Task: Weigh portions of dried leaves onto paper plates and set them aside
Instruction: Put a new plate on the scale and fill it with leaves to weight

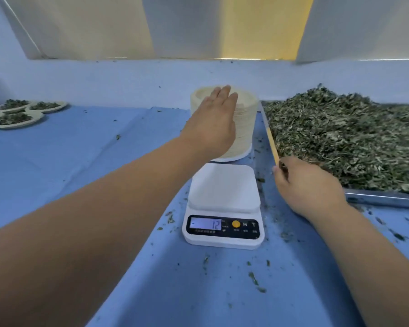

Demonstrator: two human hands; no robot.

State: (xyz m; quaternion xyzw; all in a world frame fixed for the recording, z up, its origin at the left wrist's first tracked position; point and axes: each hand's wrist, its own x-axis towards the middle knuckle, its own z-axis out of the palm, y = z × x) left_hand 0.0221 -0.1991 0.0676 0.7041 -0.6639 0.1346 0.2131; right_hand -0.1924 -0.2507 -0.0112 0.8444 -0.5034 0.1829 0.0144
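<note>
A white digital scale [223, 204] stands on the blue table with a bare platform; its display reads 12 with a minus sign. Behind it rises a tall stack of paper plates [244, 119]. My left hand [213, 119] reaches over the stack with straight fingers at its top rim. A metal tray [383, 198] on the right holds a big heap of dried leaves [345, 135]. My right hand [309, 187] rests at the tray's near left corner, fingers curled on the rim.
Several filled paper plates [14, 114] sit grouped at the far left of the blue table [80, 166]. Loose leaf crumbs lie scattered around the scale. A pale wall and ledge [151, 74] close off the back.
</note>
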